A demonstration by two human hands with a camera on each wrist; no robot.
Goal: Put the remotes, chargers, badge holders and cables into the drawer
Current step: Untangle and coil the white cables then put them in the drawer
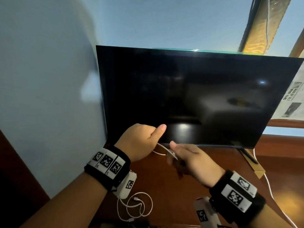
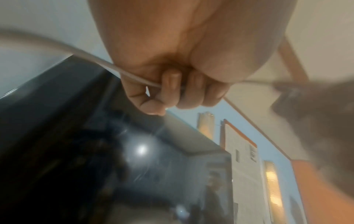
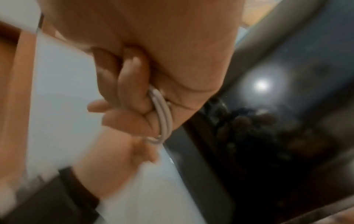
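Over the wooden table [image 1: 205,175], right in front of the dark TV [image 1: 197,96], I've got both hands up on a white cable [image 1: 162,148] and it looks like the winding-up stage, so it's a tidy bundle before it goes in the drawer. No drawer in any view, so I can't say where it is from here.

My left hand [image 1: 139,142] is a fist round one strand, thumb sticking out toward the screen; the left wrist view shows the cable running straight through the curled fingers [image 2: 170,84]. My right hand [image 1: 194,162] is blurry in the head view, but the right wrist view shows a couple of loops pinned between curled fingers [image 3: 132,84] and palm.

Next move, I reckon: finish the coil, keep the loops from springing apart, then find the drawer. A second white cable [image 1: 136,206] lies loosely coiled on the table near my left wrist, not yet collected.
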